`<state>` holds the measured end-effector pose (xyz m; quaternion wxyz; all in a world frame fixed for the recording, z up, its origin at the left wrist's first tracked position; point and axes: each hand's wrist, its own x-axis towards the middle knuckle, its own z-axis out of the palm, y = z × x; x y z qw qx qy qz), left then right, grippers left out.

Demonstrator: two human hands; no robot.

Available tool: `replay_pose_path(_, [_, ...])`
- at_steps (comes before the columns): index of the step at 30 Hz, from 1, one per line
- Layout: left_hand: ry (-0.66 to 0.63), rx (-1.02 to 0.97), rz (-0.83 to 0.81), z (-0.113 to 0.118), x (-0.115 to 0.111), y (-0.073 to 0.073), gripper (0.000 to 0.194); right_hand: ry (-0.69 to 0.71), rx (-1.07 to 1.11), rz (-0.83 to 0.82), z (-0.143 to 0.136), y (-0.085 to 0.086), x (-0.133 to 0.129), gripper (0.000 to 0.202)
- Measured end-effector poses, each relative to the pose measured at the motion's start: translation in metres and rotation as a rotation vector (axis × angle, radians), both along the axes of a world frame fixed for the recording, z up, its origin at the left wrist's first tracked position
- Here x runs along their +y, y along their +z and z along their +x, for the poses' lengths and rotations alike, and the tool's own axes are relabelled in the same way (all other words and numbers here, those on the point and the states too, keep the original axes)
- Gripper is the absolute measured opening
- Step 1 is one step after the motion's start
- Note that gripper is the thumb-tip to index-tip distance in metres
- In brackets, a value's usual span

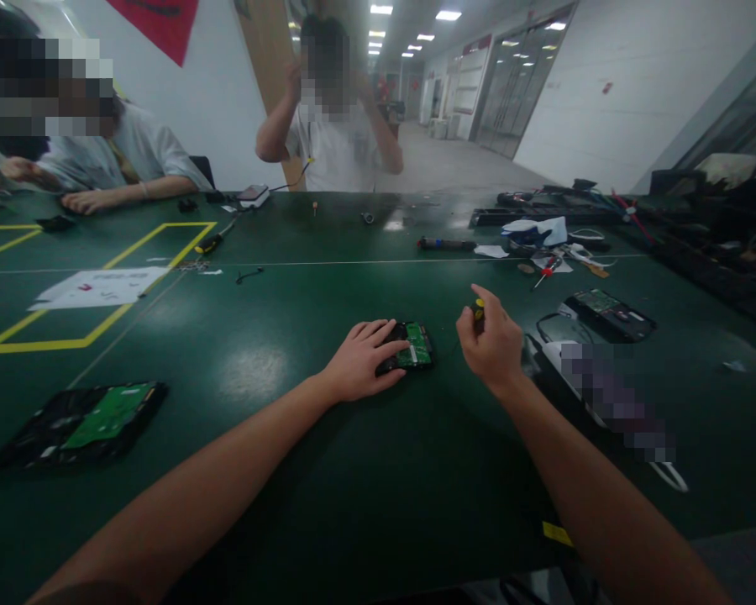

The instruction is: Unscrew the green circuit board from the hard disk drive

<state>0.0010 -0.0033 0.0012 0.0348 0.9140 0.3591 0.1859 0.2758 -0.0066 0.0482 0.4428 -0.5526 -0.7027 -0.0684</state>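
Observation:
My left hand (pixel 364 363) lies with fingers spread across a hard drive (pixel 419 346), holding it flat against the table. The drive's green circuit board faces up, and my fingers cover its left part. To the right of it, raised off the table, my right hand (pixel 495 343) is closed around a screwdriver (pixel 479 307) with a yellow and black handle. Only the end of that handle shows; the shaft is hidden. A gap separates the right hand from the drive.
On the green table (pixel 258 454), another hard drive (pixel 110 416) lies at left and a third (pixel 611 314) at right. Beside my right forearm is a white pouch-like object (pixel 564 357), partly blurred. Tools and scraps (pixel 545 252) lie behind it. Two people (pixel 340 143) sit opposite.

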Motion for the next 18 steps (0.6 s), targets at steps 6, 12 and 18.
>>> replay_pose_path(6, [-0.006, 0.002, -0.009, -0.0003, -0.0003, 0.0018, 0.059, -0.006, -0.001, 0.017, 0.0007, -0.0016, 0.0023, 0.045])
replay_pose_path(12, [-0.005, -0.010, -0.017, -0.0007, 0.0005, 0.0018, 0.058, 0.062, 0.005, -0.056, 0.0033, -0.0018, 0.0025, 0.046])
replay_pose_path(18, [-0.007, -0.017, -0.011, -0.0021, 0.0011, 0.0011, 0.057, 0.008, 0.047, -0.016, 0.0056, -0.0006, 0.0040, 0.048])
